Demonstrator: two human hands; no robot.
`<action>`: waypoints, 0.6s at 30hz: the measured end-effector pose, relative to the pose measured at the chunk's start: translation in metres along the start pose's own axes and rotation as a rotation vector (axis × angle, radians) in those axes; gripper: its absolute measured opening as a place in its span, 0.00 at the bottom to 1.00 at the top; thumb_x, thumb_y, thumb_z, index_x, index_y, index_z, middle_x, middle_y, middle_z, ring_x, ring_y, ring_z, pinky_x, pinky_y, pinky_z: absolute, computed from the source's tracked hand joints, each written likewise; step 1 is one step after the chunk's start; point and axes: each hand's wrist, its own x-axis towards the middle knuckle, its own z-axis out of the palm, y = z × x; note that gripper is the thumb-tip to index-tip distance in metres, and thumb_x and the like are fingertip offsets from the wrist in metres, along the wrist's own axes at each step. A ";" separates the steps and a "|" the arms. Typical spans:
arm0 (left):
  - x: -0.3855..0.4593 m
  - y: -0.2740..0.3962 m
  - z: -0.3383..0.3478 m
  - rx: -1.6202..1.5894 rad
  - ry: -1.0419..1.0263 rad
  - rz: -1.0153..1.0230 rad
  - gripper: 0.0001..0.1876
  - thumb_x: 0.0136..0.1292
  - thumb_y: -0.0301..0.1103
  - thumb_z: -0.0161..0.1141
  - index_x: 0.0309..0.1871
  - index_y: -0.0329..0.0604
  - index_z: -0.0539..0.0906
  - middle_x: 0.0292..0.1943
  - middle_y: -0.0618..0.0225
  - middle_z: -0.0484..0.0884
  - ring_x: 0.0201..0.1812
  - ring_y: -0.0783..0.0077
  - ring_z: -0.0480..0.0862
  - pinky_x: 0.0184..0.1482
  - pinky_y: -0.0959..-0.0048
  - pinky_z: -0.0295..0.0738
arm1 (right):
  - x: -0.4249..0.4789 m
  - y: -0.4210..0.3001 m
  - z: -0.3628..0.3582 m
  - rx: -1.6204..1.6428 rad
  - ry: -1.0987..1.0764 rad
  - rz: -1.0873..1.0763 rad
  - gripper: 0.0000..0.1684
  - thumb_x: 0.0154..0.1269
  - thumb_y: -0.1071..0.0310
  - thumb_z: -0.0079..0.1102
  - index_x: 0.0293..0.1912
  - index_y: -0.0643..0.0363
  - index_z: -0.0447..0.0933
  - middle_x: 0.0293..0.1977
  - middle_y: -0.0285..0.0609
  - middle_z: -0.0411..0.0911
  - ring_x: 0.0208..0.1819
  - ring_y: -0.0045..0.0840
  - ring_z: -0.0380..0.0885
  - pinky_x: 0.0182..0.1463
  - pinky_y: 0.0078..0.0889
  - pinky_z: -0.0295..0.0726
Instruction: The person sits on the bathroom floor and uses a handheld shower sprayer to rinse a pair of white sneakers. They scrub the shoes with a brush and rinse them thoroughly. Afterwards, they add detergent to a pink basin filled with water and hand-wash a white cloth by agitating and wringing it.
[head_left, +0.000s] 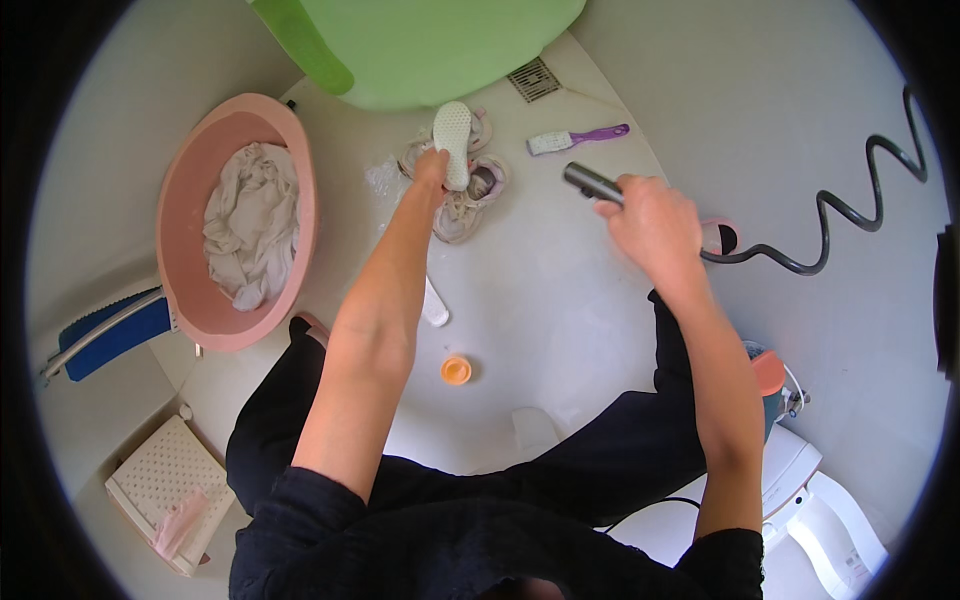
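Observation:
My left hand (433, 171) grips a white shoe insole (452, 135) by its near end, its dotted face turned up. Beneath and beside it lie two light sneakers, the nearer sneaker (472, 196) and the farther sneaker (481, 131), partly hidden by the insole. My right hand (654, 221) is closed around a dark handheld sprayer (592, 182), whose head points left towards the shoes. Its coiled black hose (799, 268) runs off to the right. A purple-handled scrub brush (577, 139) lies on the floor between the sneakers and the right wall.
At left stands a pink basin (303, 202) holding crumpled white cloth (253, 217). A green tub (442, 45) fills the far side by a floor drain (534, 79). Nearer me are an orange cap (456, 370), a white strip-like object (434, 304) and a beige step stool (165, 472).

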 end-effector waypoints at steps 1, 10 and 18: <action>0.008 -0.002 -0.006 -0.045 0.011 0.008 0.15 0.64 0.27 0.44 0.52 0.38 0.74 0.40 0.58 0.82 0.34 0.64 0.85 0.32 0.64 0.78 | 0.005 0.003 0.000 0.000 0.032 0.019 0.15 0.57 0.60 0.63 0.28 0.65 0.78 0.25 0.53 0.79 0.28 0.45 0.80 0.32 0.43 0.77; 0.057 -0.024 -0.031 0.143 0.078 0.058 0.18 0.63 0.35 0.49 0.54 0.38 0.76 0.46 0.60 0.79 0.45 0.64 0.80 0.43 0.60 0.74 | -0.006 -0.012 -0.001 -0.058 -0.028 -0.138 0.15 0.57 0.61 0.63 0.26 0.64 0.78 0.24 0.51 0.79 0.27 0.43 0.80 0.31 0.43 0.76; 0.038 -0.024 -0.012 -0.109 0.150 -0.043 0.22 0.62 0.34 0.48 0.60 0.39 0.71 0.54 0.60 0.75 0.51 0.60 0.75 0.51 0.52 0.69 | -0.011 -0.017 -0.002 -0.022 -0.150 -0.105 0.16 0.56 0.60 0.63 0.26 0.65 0.77 0.23 0.52 0.78 0.27 0.44 0.80 0.31 0.42 0.77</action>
